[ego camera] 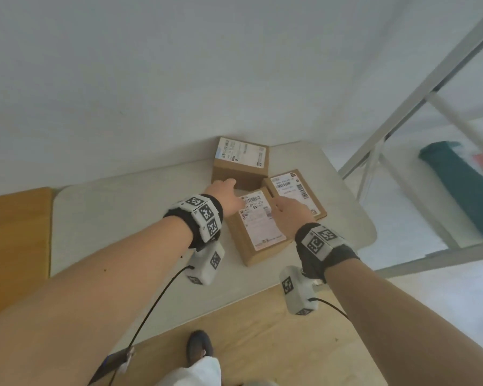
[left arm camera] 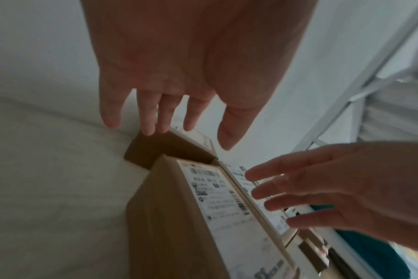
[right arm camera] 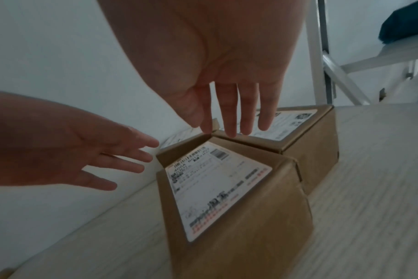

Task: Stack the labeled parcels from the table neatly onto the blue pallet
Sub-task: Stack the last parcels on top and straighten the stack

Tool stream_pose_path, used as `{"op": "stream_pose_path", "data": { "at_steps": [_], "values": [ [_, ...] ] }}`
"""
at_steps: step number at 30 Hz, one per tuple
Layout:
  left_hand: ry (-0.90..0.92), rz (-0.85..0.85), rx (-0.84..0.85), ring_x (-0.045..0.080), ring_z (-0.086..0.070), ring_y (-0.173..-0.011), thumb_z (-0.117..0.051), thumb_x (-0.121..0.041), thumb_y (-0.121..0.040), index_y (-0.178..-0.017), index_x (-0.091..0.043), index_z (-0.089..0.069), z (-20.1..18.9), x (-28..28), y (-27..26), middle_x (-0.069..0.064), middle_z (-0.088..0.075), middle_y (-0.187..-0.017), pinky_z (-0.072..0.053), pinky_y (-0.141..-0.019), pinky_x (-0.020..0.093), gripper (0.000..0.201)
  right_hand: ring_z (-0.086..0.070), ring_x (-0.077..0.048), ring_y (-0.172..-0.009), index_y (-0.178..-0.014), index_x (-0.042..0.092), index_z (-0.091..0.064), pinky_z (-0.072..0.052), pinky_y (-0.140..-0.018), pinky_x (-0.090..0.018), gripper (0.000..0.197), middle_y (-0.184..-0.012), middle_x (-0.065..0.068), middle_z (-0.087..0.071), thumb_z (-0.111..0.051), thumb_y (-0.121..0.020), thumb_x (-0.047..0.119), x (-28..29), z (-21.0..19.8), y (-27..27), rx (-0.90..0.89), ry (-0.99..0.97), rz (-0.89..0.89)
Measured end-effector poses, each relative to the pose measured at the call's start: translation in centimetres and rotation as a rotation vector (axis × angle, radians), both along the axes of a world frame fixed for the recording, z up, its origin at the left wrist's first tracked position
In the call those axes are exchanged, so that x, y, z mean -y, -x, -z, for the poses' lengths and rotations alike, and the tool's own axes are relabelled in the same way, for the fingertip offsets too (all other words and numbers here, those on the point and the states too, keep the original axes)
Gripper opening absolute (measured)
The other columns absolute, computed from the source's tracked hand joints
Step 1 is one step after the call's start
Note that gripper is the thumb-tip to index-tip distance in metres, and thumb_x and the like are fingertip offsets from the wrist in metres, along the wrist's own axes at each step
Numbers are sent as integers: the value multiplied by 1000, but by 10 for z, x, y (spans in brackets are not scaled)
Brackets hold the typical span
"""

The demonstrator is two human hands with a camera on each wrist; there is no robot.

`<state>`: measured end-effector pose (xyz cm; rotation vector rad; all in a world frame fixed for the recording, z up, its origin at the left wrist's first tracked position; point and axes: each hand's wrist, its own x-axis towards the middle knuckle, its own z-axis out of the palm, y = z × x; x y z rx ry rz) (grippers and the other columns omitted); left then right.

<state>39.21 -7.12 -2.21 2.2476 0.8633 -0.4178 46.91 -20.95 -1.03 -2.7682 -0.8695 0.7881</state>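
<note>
Both hands, left and right, hovered with fingers spread, grasping nothing, over the near parcel; two more parcels sat at twelve and one o'clock.

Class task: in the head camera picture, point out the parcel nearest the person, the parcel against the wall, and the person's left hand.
Nearest parcel [ego camera: 262, 224]: head view, on its white label.
Parcel against the wall [ego camera: 241, 154]: head view, on its top label.
Left hand [ego camera: 226, 195]: head view, on the back of the hand.
</note>
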Motion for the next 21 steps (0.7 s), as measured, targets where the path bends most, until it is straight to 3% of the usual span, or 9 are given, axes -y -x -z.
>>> {"op": "stream_pose_path", "data": {
  "at_steps": [5, 8, 13, 18, 21],
  "values": [
    [198, -276, 51, 27, -30, -140, -57, -30, -91, -151, -10, -11, 17, 2, -8, 11, -24, -155, -30, -109, 37, 78, -58, -23, -96, -116, 17, -59, -39, -72, -24, 30, -115, -7, -64, -35, -98, 20, -3, 13, -17, -22, -37, -10],
    [244, -390, 56, 29, -37, -135, -57, -29, -91, -150, -8, -11, 26, 3, -8, 14, -33, -150, -34, -105, 36, 78, -53, -18, -83, -114, 21, -61, -37, -64, -24, 31, -112, -5, -65, -34, -98, 20, -8, 17, -26, -22, -47, -33],
    [391, -559, 35, 30, -48, -123, -53, -26, -93, -147, -5, -14, 39, 14, -11, 14, -48, -137, -44, -100, 39, 70, -58, -26, -102, -122, 11, -57, -41, -79, -27, 32, -118, -11, -62, -36, -97, 14, -8, 17, -33, -103, -65, -45],
    [489, -778, 104, 30, -55, -114, -56, -21, -92, -145, -5, -18, 48, 20, -7, 16, -54, -129, -50, -86, 39, 67, -56, -23, -85, -102, 6, -59, -48, -76, -31, 22, -99, -9, -64, -40, -93, 13, -9, 35, -36, -196, -60, -74],
    [603, -854, 90, 29, -58, -111, -54, -28, -93, -130, -5, -42, 52, 23, 1, 13, -61, -123, -49, -89, 41, 45, -58, -25, -90, -106, 4, -59, -51, -81, -35, 25, -102, -11, -63, -39, -94, 14, -9, 41, -37, -250, -52, -69]
  ]
}}
